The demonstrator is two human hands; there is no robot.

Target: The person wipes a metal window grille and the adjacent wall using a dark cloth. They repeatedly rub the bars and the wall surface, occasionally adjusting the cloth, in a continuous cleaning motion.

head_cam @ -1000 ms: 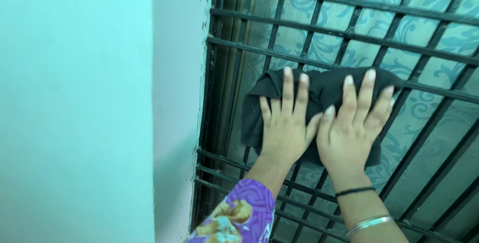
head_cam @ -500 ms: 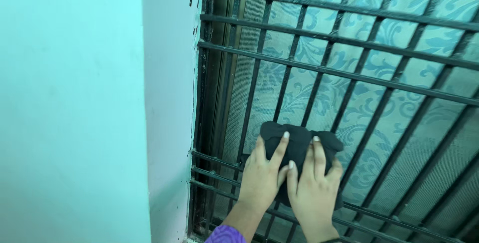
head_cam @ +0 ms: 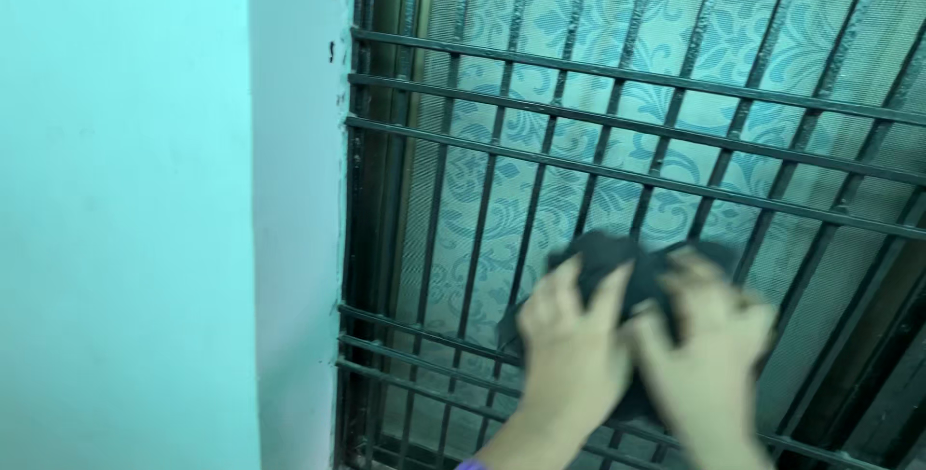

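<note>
Black cloth [head_cam: 617,267] sits pressed against the dark metal window grille [head_cam: 540,156], low down and right of the middle. The left hand [head_cam: 569,354] and right hand [head_cam: 709,359], both blurred, lie spread over it side by side, palms flat, pushing rather than clenching. Wiping looks underway on the lower bars; whether the upper bars near the teal wall [head_cam: 125,209] are clean cannot be told.

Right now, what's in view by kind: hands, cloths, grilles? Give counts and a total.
Hands: 2, the left hand and right hand, both blurred, pressed on the cloth
Black cloth: 1
Black metal window grille: 1
Patterned glass pane behind the bars: 1
Turquoise wall: 1
Total: 6
</note>
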